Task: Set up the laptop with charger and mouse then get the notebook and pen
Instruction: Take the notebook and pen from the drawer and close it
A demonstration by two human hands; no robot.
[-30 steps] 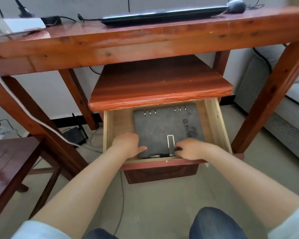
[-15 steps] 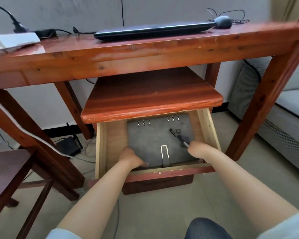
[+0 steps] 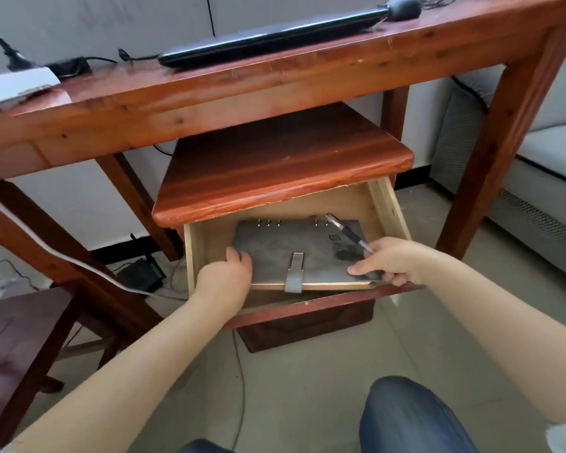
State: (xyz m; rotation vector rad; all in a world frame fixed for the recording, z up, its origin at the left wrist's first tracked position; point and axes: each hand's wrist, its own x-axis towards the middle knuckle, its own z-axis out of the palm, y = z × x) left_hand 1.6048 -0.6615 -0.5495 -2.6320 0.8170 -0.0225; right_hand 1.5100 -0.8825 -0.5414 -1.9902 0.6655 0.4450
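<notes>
A grey ring-bound notebook with a strap clasp is tilted up out of the open wooden drawer, its near edge raised. My left hand grips its left edge. My right hand grips its right near corner and also holds a black pen that lies slanted across the cover. On the desk above lies the closed black laptop with a dark mouse at its right and the charger brick with its cable at its left.
A small red-brown cabinet top overhangs the drawer. A white box sits on the desk's left end. A dark wooden chair stands at the left, a grey sofa at the right. Cables and a black router lie on the floor.
My right hand picked the pen up from the drawer's front and now holds it against the notebook. Both hands have lifted the notebook's near edge above the drawer front.
</notes>
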